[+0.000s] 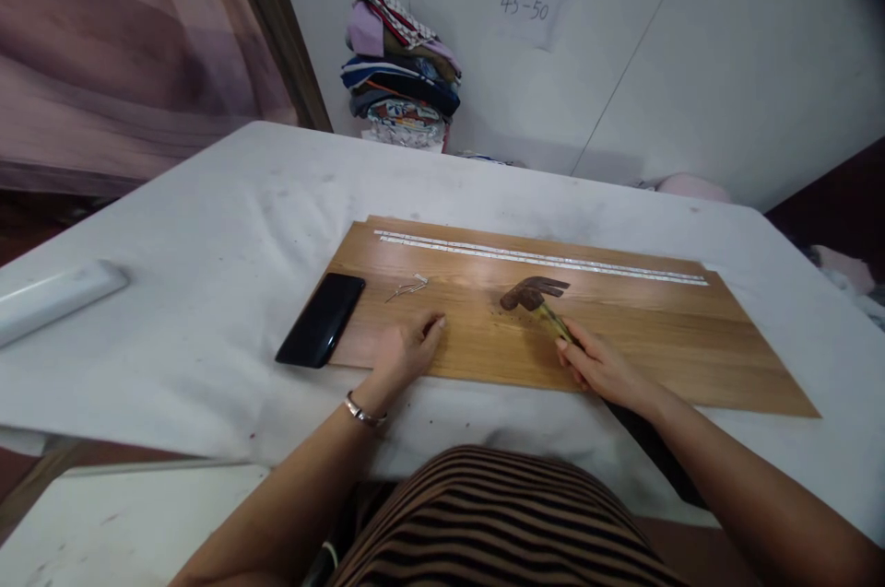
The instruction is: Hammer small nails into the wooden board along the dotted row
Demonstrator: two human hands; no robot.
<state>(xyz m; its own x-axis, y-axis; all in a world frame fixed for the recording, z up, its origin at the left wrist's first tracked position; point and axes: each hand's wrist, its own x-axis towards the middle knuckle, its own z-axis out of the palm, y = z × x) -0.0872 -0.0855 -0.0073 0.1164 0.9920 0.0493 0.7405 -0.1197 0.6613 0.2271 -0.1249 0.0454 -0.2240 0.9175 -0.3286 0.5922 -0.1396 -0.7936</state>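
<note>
A long wooden board (622,329) lies on the white table (228,246). My right hand (600,368) grips the handle of a rusty claw hammer (534,294), whose head rests on the board. My left hand (407,349) lies on the board's near edge with its fingers curled loosely and nothing in them that I can see. Two or three small nails (407,288) lie on the board just beyond my left hand. A strip of shiny tape (539,257) runs along the board's far side.
A black phone (322,320) lies against the board's left end. A white bar-shaped object (59,292) sits at the table's left edge. A pile of folded clothes (401,71) stands against the white wall behind the table.
</note>
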